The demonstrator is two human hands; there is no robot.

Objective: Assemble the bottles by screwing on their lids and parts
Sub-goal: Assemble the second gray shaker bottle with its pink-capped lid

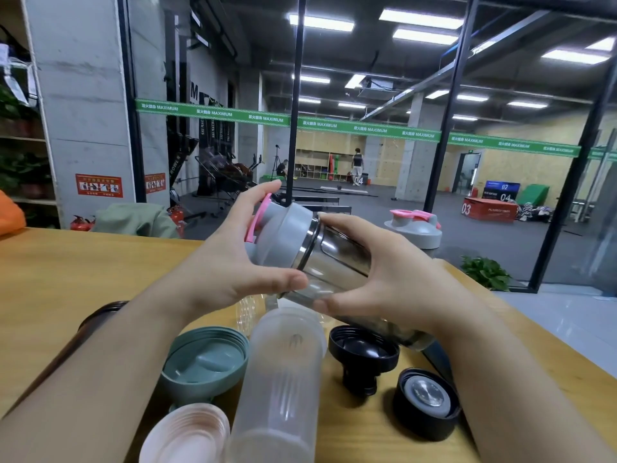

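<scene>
Grey lid (283, 235) gripped by left hand (233, 262); right hand (387, 279) grasps clear bottle (337, 262).

Bare wooden table (83, 272) across the left middle of the frame, open to a passing hand. Lower centre crowded: frosted bottle (280, 382) lying lengthwise, green lid (205, 359) just left of it, pink lid (187, 436) at the bottom edge. Black funnel part (364, 352) and black cap (425, 402) lower right, narrow gap between. Grey-lidded bottle (414, 230) upright at the far edge, right of centre.
</scene>
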